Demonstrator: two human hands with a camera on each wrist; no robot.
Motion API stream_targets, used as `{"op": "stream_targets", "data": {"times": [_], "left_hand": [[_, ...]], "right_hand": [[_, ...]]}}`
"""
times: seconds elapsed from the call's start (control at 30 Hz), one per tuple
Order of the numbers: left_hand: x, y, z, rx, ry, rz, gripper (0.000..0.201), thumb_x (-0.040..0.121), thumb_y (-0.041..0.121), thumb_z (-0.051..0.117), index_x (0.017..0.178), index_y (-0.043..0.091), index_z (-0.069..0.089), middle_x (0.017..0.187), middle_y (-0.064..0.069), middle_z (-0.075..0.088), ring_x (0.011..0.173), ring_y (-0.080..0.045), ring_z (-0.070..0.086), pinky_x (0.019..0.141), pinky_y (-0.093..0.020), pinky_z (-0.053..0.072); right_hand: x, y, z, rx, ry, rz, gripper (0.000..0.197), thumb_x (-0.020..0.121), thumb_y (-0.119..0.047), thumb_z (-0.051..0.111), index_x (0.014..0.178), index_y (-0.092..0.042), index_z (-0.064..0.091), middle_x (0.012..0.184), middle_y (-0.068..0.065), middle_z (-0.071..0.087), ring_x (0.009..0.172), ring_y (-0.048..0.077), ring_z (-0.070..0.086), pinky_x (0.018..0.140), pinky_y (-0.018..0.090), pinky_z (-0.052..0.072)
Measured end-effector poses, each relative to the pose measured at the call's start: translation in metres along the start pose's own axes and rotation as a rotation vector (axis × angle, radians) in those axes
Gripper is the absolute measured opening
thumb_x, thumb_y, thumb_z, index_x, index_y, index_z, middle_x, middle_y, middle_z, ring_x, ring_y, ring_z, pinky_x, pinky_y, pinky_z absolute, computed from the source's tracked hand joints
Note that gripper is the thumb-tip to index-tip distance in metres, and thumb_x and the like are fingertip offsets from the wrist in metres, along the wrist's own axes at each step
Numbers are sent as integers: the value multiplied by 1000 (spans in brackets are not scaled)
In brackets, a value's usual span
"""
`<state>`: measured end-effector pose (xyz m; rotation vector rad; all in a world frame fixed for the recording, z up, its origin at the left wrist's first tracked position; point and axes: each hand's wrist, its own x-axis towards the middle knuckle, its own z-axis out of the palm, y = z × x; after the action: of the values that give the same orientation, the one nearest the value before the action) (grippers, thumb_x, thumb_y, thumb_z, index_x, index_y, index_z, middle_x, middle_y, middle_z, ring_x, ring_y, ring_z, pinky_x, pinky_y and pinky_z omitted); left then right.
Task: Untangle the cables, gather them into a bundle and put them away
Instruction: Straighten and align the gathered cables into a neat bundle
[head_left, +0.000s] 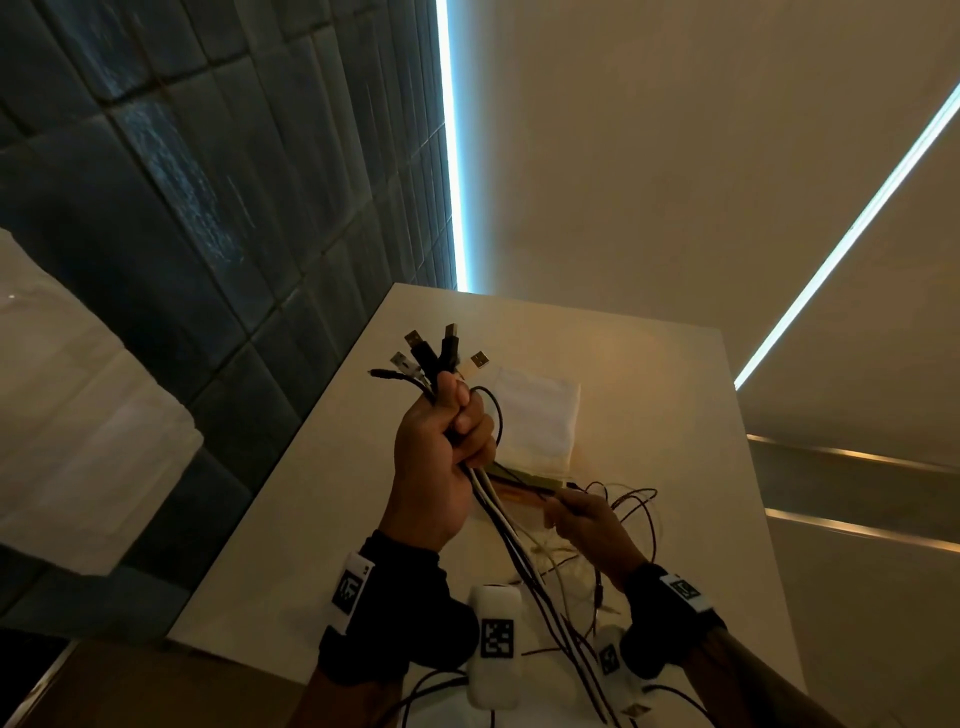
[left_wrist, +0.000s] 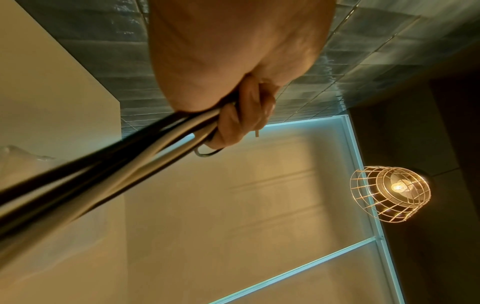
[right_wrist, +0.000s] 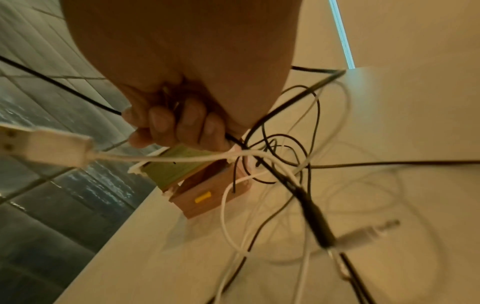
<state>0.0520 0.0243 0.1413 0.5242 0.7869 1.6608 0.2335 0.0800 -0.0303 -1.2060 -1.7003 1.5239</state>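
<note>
From the head camera the left hand (head_left: 439, 457) fists the black and white cables (head_left: 498, 514) upright over the white table (head_left: 649, 395), plugs level for bundling, the left wrist view confirms that clench, and on the right wrist the right hand (right_wrist: 179, 123) pinches loose strands above a small wooden box (right_wrist: 207, 197).

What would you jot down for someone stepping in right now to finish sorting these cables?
Left hand: grip closed around a bunch of cables just below their USB plugs, held up above the white table.
Right hand: fingers curled around thin cable strands lower down, beside a small wooden box with its green lid open.
Done: plug ends gathered in one fist.
Left: the lower lengths still lie in a loose tangle on the table; straighten them, bundle everything and put it away. A white cloth pouch lies behind the hands.
</note>
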Motion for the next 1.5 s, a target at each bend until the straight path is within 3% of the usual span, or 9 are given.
{"op": "stream_targets", "data": {"times": [0.13,0.4,0.6,0.73,0.9,1.07,1.23,1.37,1.5], "left_hand": [[0,5,0,40,-25,14,28,92,35,43,74,13,42,55,6,32,44,-6,20,43,-22,17],[5,0,-6,140,159,-44,34,105,28,33,74,16,42,53,8,33,40,-5,23,42,-21,18],[8,-13,-6,196,280,-160,32,105,30,33,78,15,42,63,-1,49,46,-10,38,45,-23,24],[7,-14,-3,226,292,-226,31,104,33,34,90,10,49,68,-6,65,53,-14,48,47,-24,35],[5,-6,1,-52,211,-211,33,103,34,35,78,14,46,60,-2,46,57,-18,51,61,-32,44],[5,-7,0,-13,104,-126,33,102,32,35,75,16,45,62,4,37,45,-7,29,47,-23,27],[4,-8,1,45,32,-72,31,97,33,38,72,15,43,57,6,30,43,-7,20,48,-25,15],[3,-5,0,46,27,-64,32,98,33,38,72,15,43,56,7,30,43,-7,19,46,-24,16],[1,-1,-3,25,24,-52,34,100,32,36,72,15,43,56,7,29,42,-6,19,42,-21,19]], "right_hand": [[-4,9,-2,-15,-4,98,32,98,-5,48,67,-6,57,50,-13,43,48,3,35,49,15,31],[4,-43,-9,132,253,43,20,89,-10,62,70,-6,66,53,-2,48,50,13,38,45,23,31],[-8,-129,-3,321,84,-291,16,93,-3,56,85,11,60,52,-1,43,47,12,34,46,20,28],[-21,-148,4,333,-103,-333,15,93,4,53,81,7,61,56,-4,51,47,6,41,49,15,37],[-24,-128,8,257,-236,-164,17,88,-8,61,81,6,66,63,12,46,51,11,38,50,18,31],[-20,-96,6,217,-216,-42,23,97,-5,50,80,6,63,52,-14,55,46,0,37,47,10,30],[-5,-57,6,159,-143,-53,30,97,-10,53,79,13,61,56,-7,43,51,7,34,49,14,30],[7,-28,6,81,-106,-51,29,98,-13,53,72,-4,62,61,1,43,54,8,36,53,17,33],[9,-5,7,41,-79,3,33,99,-8,49,67,-8,58,55,-13,45,50,3,37,52,15,33]]}}
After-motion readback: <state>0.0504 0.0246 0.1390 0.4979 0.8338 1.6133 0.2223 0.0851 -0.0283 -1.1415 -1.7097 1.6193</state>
